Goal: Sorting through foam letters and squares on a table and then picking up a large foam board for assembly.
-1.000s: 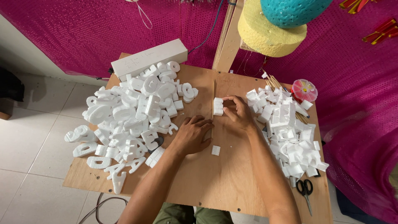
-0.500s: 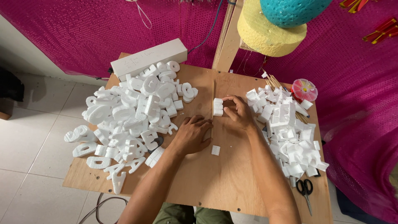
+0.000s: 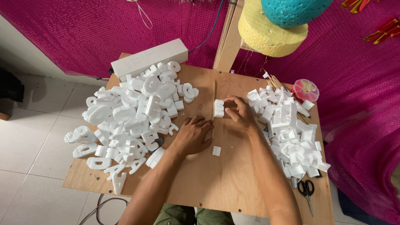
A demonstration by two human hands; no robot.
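Observation:
My right hand (image 3: 238,112) grips a small white foam piece (image 3: 218,108) near the middle of the wooden board (image 3: 216,187), fingers curled around its right side. My left hand (image 3: 192,135) lies flat on the board just below and left of that piece, fingers spread, holding nothing. A small white foam scrap (image 3: 216,151) lies on the board right of my left hand.
A big heap of white foam letters (image 3: 133,112) covers the board's left part. Foam offcuts (image 3: 289,133) pile up on the right, with black scissors (image 3: 306,191) below them. A white foam block (image 3: 149,58), wooden sticks (image 3: 277,82), a pink round container (image 3: 305,90) and yellow and teal foam shapes (image 3: 271,29) stand behind.

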